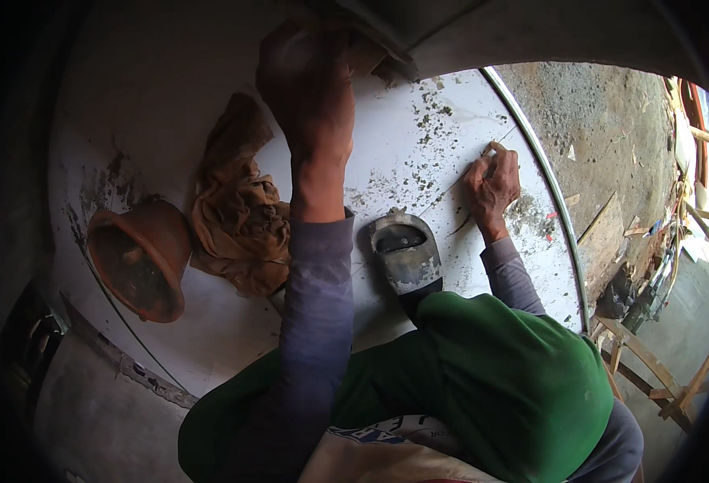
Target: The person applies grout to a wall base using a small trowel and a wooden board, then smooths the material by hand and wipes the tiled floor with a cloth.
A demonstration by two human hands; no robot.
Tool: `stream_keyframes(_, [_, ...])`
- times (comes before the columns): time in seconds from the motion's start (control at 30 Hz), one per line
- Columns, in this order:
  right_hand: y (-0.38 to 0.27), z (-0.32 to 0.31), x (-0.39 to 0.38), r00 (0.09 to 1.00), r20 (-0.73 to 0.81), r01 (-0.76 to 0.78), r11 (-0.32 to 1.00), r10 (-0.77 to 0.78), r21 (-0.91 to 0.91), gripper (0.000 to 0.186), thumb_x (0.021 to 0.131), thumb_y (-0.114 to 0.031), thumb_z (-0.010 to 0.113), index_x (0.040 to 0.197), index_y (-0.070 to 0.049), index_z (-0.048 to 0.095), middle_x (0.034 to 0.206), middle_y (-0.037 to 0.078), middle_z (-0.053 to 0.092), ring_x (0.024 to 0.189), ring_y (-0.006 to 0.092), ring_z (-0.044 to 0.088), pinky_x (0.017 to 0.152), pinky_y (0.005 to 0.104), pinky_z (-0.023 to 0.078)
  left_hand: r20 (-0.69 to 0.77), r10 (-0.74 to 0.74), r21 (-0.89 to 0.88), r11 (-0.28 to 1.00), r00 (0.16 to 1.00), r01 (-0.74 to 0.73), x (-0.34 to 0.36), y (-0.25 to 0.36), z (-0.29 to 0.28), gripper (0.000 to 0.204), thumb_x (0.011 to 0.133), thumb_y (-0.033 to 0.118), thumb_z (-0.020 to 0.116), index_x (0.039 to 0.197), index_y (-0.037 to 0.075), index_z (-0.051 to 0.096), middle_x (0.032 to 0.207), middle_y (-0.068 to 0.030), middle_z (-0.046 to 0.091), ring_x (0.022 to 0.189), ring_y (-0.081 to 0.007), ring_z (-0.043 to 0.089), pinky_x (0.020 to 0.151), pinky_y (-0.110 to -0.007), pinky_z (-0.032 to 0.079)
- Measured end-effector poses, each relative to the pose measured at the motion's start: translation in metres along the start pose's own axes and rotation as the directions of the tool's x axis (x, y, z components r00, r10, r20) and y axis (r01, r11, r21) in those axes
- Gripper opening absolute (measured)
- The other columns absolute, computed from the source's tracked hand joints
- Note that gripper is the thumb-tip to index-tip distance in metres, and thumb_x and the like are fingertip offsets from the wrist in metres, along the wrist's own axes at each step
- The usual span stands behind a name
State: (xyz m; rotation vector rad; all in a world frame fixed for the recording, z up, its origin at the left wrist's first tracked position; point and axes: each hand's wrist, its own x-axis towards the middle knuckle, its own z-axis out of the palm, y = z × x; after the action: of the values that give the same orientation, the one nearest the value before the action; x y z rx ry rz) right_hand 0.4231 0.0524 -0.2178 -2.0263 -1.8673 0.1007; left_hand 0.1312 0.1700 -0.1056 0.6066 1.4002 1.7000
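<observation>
My left hand [310, 80] reaches far forward into shadow, its fingers curled beneath a dark overhanging edge [386, 52]. What those fingers grip is too dark to make out. Low on the right, my right hand [493, 189] rests on a white, dirt-specked board [386, 129]. Its fingers are bent and pressed together around something small and thin at the tips, not clear enough to name. Left of my left forearm lies a crumpled brown cloth [245, 213]. Beside it a reddish-brown bucket [141, 262] is tilted, its mouth toward me.
My foot in a worn grey sandal [407, 253] stands on the board between my arms, below my green-trousered knee [523, 378]. Dark crumbs are scattered over the board. Beyond its curved right rim [543, 165] are rough ground [588, 121] and wooden sticks [652, 362].
</observation>
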Motion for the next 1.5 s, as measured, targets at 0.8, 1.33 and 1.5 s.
stream_keyframes(0.8, [0.000,0.004,-0.002,1.000,-0.008,0.007,1.000,-0.007,0.006,0.035,0.086,-0.006,0.069,0.121,-0.011,0.069,0.096,0.010,0.063,0.081,0.0296,0.067,0.067,0.0419,0.054,0.002,-0.191,0.181,0.965,0.982,0.188,-0.029,-0.087,-0.014,0.030,0.095,0.007,0.080,0.119,-0.002,0.064,0.100,-0.0061,0.070,0.091,-0.0137,0.064,0.084,-0.032,0.054])
stream_keyframes(1.33, [0.003,0.005,-0.004,1.000,-0.006,0.024,1.000,-0.024,-0.003,0.034,0.087,-0.004,0.068,0.120,-0.011,0.067,0.095,0.009,0.062,0.078,0.0288,0.066,0.067,0.0424,0.053,0.111,0.316,0.230,0.914,0.942,-0.333,0.087,-0.065,-0.034,0.034,0.091,-0.004,0.077,0.124,-0.002,0.068,0.110,-0.0110,0.075,0.105,-0.0187,0.072,0.082,-0.034,0.063])
stream_keyframes(1.5, [-0.004,0.002,-0.001,1.000,-0.011,0.009,1.000,-0.008,0.015,0.033,0.088,-0.004,0.067,0.120,-0.011,0.067,0.095,0.009,0.062,0.078,0.0287,0.066,0.067,0.0425,0.053,-0.080,0.191,0.195,0.965,0.978,-0.173,0.068,-0.034,-0.049,0.040,0.090,-0.001,0.080,0.128,-0.003,0.066,0.112,-0.0120,0.074,0.105,-0.0187,0.072,0.079,-0.032,0.064])
